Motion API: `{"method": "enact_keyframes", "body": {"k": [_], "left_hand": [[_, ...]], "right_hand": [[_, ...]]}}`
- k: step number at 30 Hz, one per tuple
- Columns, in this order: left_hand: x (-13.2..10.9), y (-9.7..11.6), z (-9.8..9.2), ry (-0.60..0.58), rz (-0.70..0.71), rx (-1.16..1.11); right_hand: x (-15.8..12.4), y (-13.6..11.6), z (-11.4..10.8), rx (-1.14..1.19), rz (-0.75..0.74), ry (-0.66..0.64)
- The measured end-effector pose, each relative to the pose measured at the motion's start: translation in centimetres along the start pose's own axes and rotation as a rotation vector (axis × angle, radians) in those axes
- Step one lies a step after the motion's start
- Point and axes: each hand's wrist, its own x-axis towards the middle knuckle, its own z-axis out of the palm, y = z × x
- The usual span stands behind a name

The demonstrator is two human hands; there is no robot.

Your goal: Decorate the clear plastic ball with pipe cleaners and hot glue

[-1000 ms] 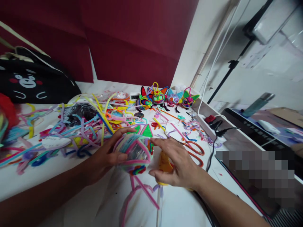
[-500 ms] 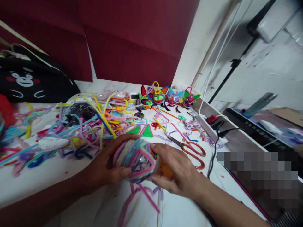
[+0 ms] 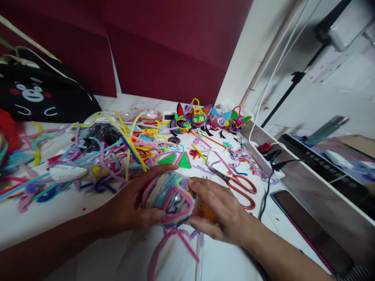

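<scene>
Both hands clasp fingers around one striped, part-clear ball, its contents hard to tell.

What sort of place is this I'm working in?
Probably a craft workspace, though whether at home or in a studio I can't tell. The signs: a heap of colorful fuzzy stems, orange-handled scissors and four eared ornaments at the back.

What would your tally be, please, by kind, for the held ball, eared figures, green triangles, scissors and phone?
Clear round ball with fuzzy multicoloured stripes: 1
Small, round, multicoloured eared figures: 4
Pink-edged green fuzzy triangles: 2
Orange-handled metal scissors: 1
Dark rectangular phone: 1
Total: 9
</scene>
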Motion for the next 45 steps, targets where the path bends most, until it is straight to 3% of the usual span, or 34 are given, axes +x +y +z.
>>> {"method": "enact_keyframes", "body": {"k": [8, 14, 21, 28, 30, 35, 41, 45], "left_hand": [[0.2, -0.2, -0.2, 0.006, -0.008, 0.029], [0.6, -0.5, 0.3, -0.011, -0.019, -0.188], [0.6, -0.5, 0.4, 0.09, -0.085, -0.326], [1.2, -0.5, -0.6, 0.175, -0.113, -0.602], [1.4, -0.5, -0.9, 0.238, -0.137, -0.664], [1.6, 0.0, -1.4, 0.283, -0.164, -0.735], [1.7, -0.2, -2.6, 0.195, -0.133, -0.771], [2.1, 0.1, -2.8, 0.232, -0.142, -0.789]], "right_hand": [[0.0, 0.1, 0.2, 0.009, -0.013, -0.003], [0.2, 0.1, 0.3, 0.052, 0.05, -0.061], [0.2, 0.5, 0.6, 0.08, 0.059, -0.042], [0.0, 1.3, -1.1, 0.011, 0.128, 0.014], [-0.2, 1.9, -1.8, -0.062, 0.207, -0.039], [-0.4, 3.8, -3.1, -0.195, 0.511, -0.343], [-0.3, 4.6, -4.7, -0.235, 0.694, -0.486], [-0.4, 4.7, -5.3, -0.233, 0.781, -0.561]]}}
